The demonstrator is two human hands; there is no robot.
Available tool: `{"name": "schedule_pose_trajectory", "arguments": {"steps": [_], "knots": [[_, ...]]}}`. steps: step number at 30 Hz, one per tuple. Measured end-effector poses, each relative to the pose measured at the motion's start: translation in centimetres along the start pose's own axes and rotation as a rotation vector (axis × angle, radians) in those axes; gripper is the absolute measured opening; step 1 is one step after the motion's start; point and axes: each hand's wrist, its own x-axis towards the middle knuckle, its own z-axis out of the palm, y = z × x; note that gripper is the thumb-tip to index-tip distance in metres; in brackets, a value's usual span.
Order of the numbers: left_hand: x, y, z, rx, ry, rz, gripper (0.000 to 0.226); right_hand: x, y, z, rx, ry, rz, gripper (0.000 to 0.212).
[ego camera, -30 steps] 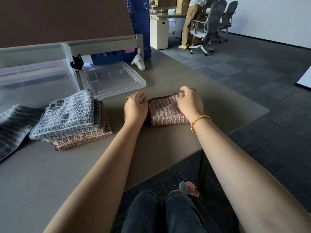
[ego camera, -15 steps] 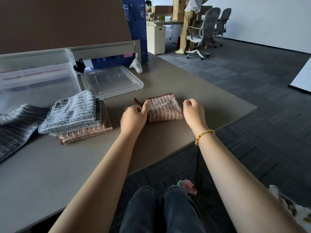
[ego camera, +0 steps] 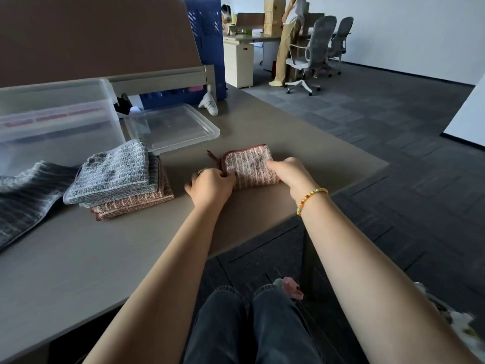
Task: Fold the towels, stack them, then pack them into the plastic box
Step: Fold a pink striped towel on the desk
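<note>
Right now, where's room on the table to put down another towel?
Bare table in front of the towel stack, near your left arm. It's crowded behind, by the plastic box and lid.

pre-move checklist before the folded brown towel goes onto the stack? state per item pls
1. Both hands on the brown towel: ok. Left hand pinches its left edge, right hand grips its right side.
2. Towel folded compact: ok, though a loop sticks out at its far left corner.
3. Stack ready: ok. Grey towel on top of a brown one, top face bare; edges not quite flush.
4. Path from towel to stack over the table: ok, bare surface between them.
5. Plastic box open: ok, its lid lies beside it.
6. All towels folded: not ok. The dark grey towel lies unfolded at the left.
</note>
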Motion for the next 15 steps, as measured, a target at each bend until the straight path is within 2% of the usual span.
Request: {"name": "schedule_pose_trajectory", "arguments": {"steps": [3,5,7,8,10,11,13,15], "knots": [[-0.3,-0.2,-0.2,0.037,0.006,0.02,0.03,-0.9,0.2,0.4,-0.285,0.121,-0.063,0.043],[-0.6,-0.5,-0.2,0.065,0.022,0.035,0.028,-1.4,0.6,0.7,-0.385,0.218,-0.124,0.035],[-0.8,-0.8,-0.2,0.021,0.053,0.051,0.035,-1.6,1.2,0.9,-0.443,0.287,-0.181,0.034],[-0.9,-0.8,-0.2,-0.009,0.087,0.092,0.042,-1.5,1.5,1.0,-0.431,0.308,-0.202,0.036],[-0.9,-0.6,0.0,-0.001,0.17,0.289,0.051,-1.7,1.7,0.9,-0.355,0.351,-0.302,0.041],[-0.9,-0.3,0.1,0.037,0.164,0.404,0.052,-1.7,1.7,0.9,-0.336,0.341,-0.366,0.043],[-0.6,0.1,0.6,0.152,0.025,0.531,0.049,-1.5,1.7,1.0,-0.387,0.2,-0.463,0.043],[-0.2,0.0,1.1,0.269,-0.154,0.48,0.05,-1.4,1.7,1.4,-0.554,0.011,-0.48,0.043]]}}
